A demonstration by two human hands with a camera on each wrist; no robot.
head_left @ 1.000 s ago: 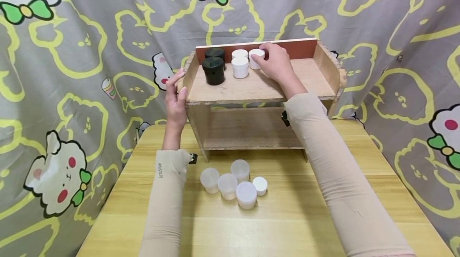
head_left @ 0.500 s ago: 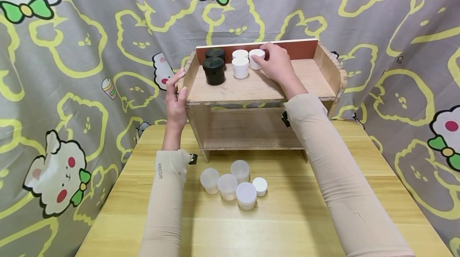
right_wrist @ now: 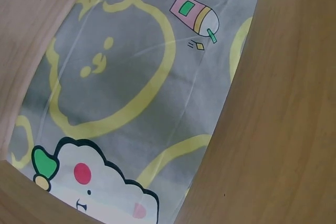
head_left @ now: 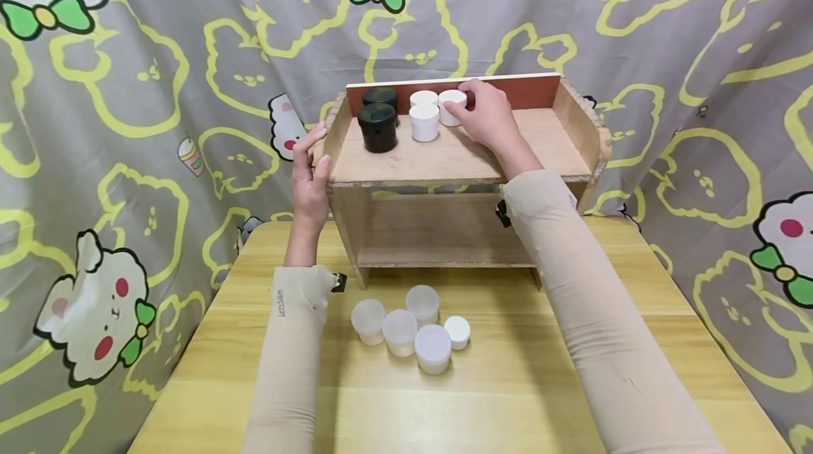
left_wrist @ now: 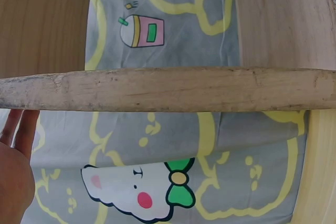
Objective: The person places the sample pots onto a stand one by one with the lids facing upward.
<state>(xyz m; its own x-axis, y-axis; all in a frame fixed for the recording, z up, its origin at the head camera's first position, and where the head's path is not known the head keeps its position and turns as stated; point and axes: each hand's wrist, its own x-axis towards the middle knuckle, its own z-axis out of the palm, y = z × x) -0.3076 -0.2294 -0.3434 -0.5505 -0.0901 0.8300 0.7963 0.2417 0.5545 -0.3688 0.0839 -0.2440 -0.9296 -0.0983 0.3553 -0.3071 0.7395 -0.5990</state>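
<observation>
On the upper board of a small wooden shelf (head_left: pixel 438 157), my right hand (head_left: pixel 492 118) pinches a small white lidded jar (head_left: pixel 452 115) between thumb and fingers. The jar stands upright close to the red-brown back panel. Beside it on the left are two more white jars (head_left: pixel 424 123), one behind the other. Farther left come two larger black jars (head_left: pixel 378 129), also one behind the other. My left hand (head_left: pixel 311 186) rests against the outside of the shelf's left side panel (head_left: pixel 340 133), its fingers partly hidden past the wooden edge in the left wrist view.
Several translucent, frosted tubs (head_left: pixel 400 332) and one small white jar (head_left: pixel 457 332) stand together on the wooden table (head_left: pixel 508 397) in front of the shelf. The lower board (head_left: pixel 444 228) lies under the upper one. A patterned grey curtain (head_left: pixel 254 73) hangs behind and at both sides.
The head view has shifted very slightly. Both hands keep their places, the right one at the white jar and the left one at the shelf's side.
</observation>
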